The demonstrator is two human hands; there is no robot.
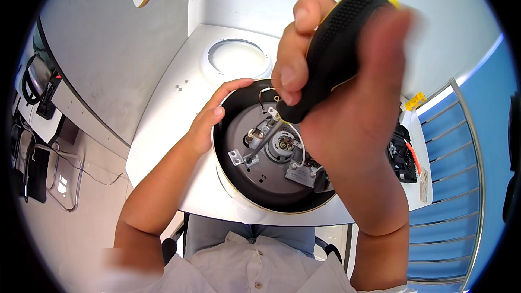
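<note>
On the white table in front of me, a round appliance body (230, 182) lies with its inside facing up, showing a grey metal disc, wires and metal brackets. My left hand (203, 125) grips its left rim, thumb and fingers at the edge. My right hand (358, 114) is wrapped round the black and yellow handle of a screwdriver (334, 49), held tilted over the body. The metal shaft slants down to the left, its end by a small bracket (236, 157) on the disc; whether it sits in a screw cannot be made out. My right hand hides the body's right part.
A white plastic ring (208, 68) lies behind the body, with several small screws (180, 85) to its left. At the table's right edge are a black tool case (402, 157) and a yellow item (415, 101). A metal railing (478, 163) stands beyond; a grey partition (119, 49) is at left.
</note>
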